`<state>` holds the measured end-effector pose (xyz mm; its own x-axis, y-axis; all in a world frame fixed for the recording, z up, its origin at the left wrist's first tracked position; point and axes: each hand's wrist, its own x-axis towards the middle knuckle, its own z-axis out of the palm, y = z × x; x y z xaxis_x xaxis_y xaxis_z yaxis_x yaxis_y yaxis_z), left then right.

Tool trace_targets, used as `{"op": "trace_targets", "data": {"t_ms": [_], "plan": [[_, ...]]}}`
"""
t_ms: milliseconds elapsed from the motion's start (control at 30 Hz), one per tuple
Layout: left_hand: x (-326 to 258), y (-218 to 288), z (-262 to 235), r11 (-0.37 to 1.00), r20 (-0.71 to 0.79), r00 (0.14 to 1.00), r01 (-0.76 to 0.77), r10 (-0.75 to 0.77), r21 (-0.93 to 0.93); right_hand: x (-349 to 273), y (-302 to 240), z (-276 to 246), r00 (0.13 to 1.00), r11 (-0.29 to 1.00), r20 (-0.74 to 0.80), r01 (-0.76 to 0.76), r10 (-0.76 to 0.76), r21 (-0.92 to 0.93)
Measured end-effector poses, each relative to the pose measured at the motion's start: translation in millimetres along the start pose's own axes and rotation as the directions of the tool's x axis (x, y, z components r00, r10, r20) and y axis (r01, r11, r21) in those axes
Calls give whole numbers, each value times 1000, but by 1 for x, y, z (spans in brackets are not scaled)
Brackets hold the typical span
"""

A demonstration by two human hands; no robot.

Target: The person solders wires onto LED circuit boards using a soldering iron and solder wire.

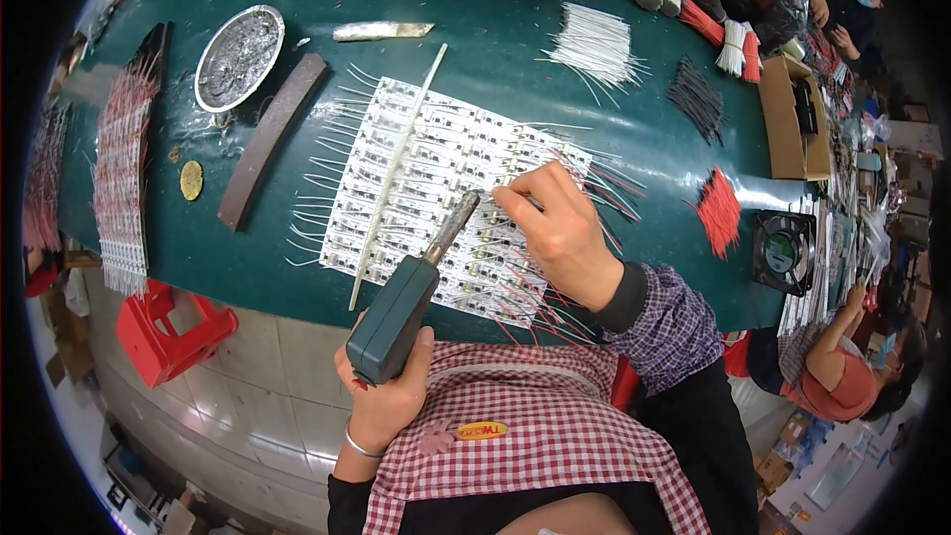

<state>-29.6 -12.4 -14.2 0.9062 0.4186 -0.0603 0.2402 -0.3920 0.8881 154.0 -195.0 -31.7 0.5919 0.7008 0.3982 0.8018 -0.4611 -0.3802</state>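
My left hand is closed around the dark green handle of a soldering gun. Its metal tip points up and to the right, over a white panel of small circuit boards. Above the panel, right beside that tip, my right hand is closed in a pinch; what lies between the fingertips is too small to make out. White wires stick out from the panel's left side, and red and white wires from its right side. A thin pale strip lies across the boards.
Left of the panel are a brown bar, a metal bowl of grey material and wired boards. Rightward lie white, black and red wire piles, a fan and a cardboard box. A co-worker sits at right.
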Motion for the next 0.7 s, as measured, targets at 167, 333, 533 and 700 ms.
{"op": "trace_targets", "data": {"t_ms": [167,333,533,700], "plan": [[-4,-4,1,990,-50,995,83,-89,-111,1,1,1,1000,1000,8,-6,6,0],[-13,-8,-6,978,44,992,125,-119,-170,1,0,0,1000,1000,2,-17,17,17],[-15,-8,-8,971,41,989,150,-145,-188,2,-1,1,1000,1000,-19,-5,5,6],[-17,-9,-9,977,22,993,122,-120,-176,-1,-10,-4,996,1000,-88,17,-17,0]]}}
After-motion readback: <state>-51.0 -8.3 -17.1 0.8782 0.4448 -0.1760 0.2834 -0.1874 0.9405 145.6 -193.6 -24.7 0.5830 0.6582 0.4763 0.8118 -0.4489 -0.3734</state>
